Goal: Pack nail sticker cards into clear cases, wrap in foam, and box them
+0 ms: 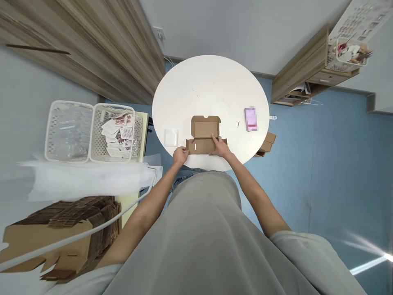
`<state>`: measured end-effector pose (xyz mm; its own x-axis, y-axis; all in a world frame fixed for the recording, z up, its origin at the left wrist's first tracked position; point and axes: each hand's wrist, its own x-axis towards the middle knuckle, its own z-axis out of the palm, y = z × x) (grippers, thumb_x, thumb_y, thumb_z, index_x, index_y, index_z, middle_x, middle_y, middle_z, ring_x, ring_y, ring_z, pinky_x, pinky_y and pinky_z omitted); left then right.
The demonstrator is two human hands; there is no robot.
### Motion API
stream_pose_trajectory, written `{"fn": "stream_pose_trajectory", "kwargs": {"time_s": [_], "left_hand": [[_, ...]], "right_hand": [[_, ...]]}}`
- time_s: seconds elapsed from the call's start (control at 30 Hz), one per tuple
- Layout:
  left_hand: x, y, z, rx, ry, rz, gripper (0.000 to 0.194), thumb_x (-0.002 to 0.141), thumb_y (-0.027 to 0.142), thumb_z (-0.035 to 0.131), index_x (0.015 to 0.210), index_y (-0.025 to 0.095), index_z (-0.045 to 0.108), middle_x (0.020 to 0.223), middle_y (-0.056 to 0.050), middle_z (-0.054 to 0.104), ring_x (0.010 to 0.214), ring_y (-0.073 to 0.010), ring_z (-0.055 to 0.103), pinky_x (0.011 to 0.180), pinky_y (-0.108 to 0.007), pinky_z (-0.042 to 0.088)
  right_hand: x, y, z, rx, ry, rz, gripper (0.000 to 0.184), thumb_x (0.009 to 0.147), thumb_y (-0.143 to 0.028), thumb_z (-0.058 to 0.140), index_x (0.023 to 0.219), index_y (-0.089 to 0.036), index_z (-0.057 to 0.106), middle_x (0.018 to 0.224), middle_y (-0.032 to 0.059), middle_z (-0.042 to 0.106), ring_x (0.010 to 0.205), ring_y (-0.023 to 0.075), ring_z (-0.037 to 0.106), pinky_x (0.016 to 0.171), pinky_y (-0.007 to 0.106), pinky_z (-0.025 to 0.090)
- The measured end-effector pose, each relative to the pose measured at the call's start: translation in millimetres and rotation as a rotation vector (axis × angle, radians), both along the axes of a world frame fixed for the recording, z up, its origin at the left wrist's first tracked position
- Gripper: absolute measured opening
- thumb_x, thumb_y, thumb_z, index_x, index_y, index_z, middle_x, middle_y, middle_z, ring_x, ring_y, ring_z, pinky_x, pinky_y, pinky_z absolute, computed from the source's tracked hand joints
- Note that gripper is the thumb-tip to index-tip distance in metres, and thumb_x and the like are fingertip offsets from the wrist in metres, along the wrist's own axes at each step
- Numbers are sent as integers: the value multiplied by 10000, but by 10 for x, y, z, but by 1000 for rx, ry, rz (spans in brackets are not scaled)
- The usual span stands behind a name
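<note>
A flat brown cardboard mailer box [205,128], partly unfolded, lies near the front edge of the round white table [208,82]. Its back panel has raised side flaps, and its front panel shows a small white slot. My left hand [180,155] is closed at the front panel's left end, fingers pinching the cardboard there. My right hand [220,147] lies over the right part of the box, its thumb and fingers spread on the cardboard. Left of the box is a white, square, flat packet [171,137]. A pink-purple stack [251,119], blurred, sits at the table's right side.
White baskets at left hold clear plastic bags [70,131] and printed packets [118,135]. White wrapping sheet [89,180] and stacked flattened cardboard boxes [61,237] are nearer me. Brown boxes [267,143] lie on the floor right of the table. A wooden cabinet [303,69] stands back right.
</note>
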<state>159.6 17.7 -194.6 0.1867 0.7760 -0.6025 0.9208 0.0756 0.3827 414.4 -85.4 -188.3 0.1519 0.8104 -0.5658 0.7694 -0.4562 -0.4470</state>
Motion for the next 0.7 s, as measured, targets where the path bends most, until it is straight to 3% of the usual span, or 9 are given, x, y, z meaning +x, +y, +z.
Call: {"fn": "stream_pose_trajectory", "kwargs": {"time_s": [0.1, 0.3, 0.53, 0.7], "left_hand": [[50, -45, 47, 13, -51, 40, 236, 972, 234, 649, 1189, 198, 736, 1249, -104, 817, 1204, -274, 749, 1019, -337, 544], [264, -139, 135, 8, -241, -7, 319, 1016, 492, 684, 1149, 204, 721, 1226, -97, 825, 1141, -265, 769, 1033, -346, 553], [441, -73, 40, -4, -38, -84, 158, 993, 293, 654, 1113, 212, 716, 1160, -102, 821, 1122, -277, 751, 960, -347, 551], [471, -111, 70, 26, 114, -239, 256, 1034, 320, 526, 1104, 207, 745, 1094, -164, 797, 1075, -337, 741, 865, -383, 551]], "right_hand": [[-8, 8, 9, 8, -13, -9, 1347, 785, -474, 989, 1800, -307, 118, 1737, 269, 292, 1360, 443, 655, 1083, 495, 571], [-11, 10, -10, -14, -24, -4, 1398, 750, -468, 1010, 1799, -335, 96, 1755, 266, 262, 1354, 443, 659, 1064, 493, 583], [-27, -36, -27, -12, 3, 20, 1511, 703, -515, 1034, 1799, -351, 7, 1778, 286, 190, 1400, 464, 630, 1092, 532, 568], [-25, -24, -4, -18, 4, 15, 1505, 706, -512, 1035, 1799, -351, 13, 1779, 282, 192, 1430, 464, 608, 1106, 530, 560]]}}
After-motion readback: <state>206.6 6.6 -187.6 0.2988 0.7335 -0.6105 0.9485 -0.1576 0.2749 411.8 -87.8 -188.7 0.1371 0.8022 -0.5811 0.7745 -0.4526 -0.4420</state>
